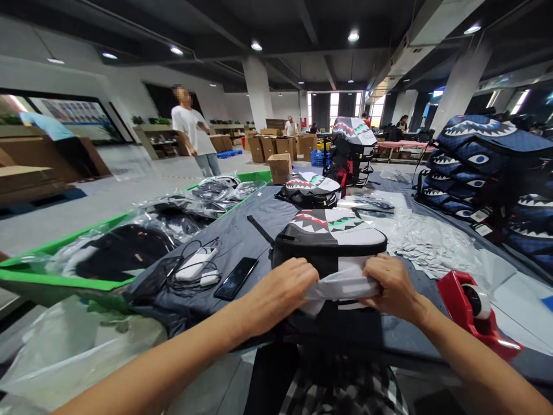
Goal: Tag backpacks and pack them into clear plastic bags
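A black, grey and white backpack (328, 231) with a printed shark mouth lies on the dark-covered table just in front of me. Across its near side stretches a crumpled, thin white sheet (343, 286), paper or plastic, I cannot tell which. My left hand (295, 283) is closed on the sheet's left end, and my right hand (391, 282) grips its right end. Fingers of both hands curl inward against the bag's near side, so part of the sheet is hidden.
Left of the bag lie a phone (236, 278) and a white power bank (196, 264) with cables. A red tape dispenser (475, 317) stands at right, near stacked blue backpacks (466, 167). A green-edged bin (60, 280) holds bagged goods. A person (192, 132) stands beyond it.
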`<state>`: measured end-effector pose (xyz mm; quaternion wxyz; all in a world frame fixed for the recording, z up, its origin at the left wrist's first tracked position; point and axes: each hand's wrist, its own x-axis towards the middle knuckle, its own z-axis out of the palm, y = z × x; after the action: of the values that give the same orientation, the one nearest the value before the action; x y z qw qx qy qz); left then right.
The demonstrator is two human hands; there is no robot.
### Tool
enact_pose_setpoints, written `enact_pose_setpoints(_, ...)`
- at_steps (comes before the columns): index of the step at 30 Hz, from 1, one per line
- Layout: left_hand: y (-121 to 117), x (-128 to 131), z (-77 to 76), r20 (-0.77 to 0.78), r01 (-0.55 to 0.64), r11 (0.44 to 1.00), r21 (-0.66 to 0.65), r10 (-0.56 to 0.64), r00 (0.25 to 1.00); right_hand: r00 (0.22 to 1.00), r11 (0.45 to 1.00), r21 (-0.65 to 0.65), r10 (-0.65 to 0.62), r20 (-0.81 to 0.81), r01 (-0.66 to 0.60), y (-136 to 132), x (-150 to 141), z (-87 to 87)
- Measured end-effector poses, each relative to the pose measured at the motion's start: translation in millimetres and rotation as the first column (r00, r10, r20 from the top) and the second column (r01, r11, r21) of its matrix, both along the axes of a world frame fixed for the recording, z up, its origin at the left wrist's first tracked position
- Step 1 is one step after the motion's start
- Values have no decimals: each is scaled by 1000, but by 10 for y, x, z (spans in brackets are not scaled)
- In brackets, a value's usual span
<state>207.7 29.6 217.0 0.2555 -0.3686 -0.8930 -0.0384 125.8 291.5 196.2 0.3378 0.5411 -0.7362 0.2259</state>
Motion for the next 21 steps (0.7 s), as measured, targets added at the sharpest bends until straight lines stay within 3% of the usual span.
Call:
enact_pose_setpoints(3,-65,-75,-95,-161,23,998,55,-14,987,997,977,202,75,7,-75,82,-15,37)
enact_pose_setpoints(7,101,-134,-295,-487,17,987,161,64,871,993,979,178,112,-38,-104,150,-38,-18)
enact_pose_setpoints(10,269,-59,-370,-442,-27,969,245,136,887,994,999,9,52,-96,-51,140,-42,-171)
enact_pose_setpoints(14,281,113,-399,-163,-14,988,154,40,986,990,977,-211,-53,-134,23,97,-20,-412)
enact_pose_setpoints(16,193,142,-449,-145,29,996,85,-16,989,990,987,-163,-16,-141,-8,79,6,-499)
enact_pose_setpoints(18,100,116,-536,-226,83,996,36,-73,971,987,997,-37,64,-144,-70,67,39,-566)
enact_pose_setpoints(21,66,28,-704,-393,108,989,105,-58,918,982,992,63,119,-149,-111,50,84,-642)
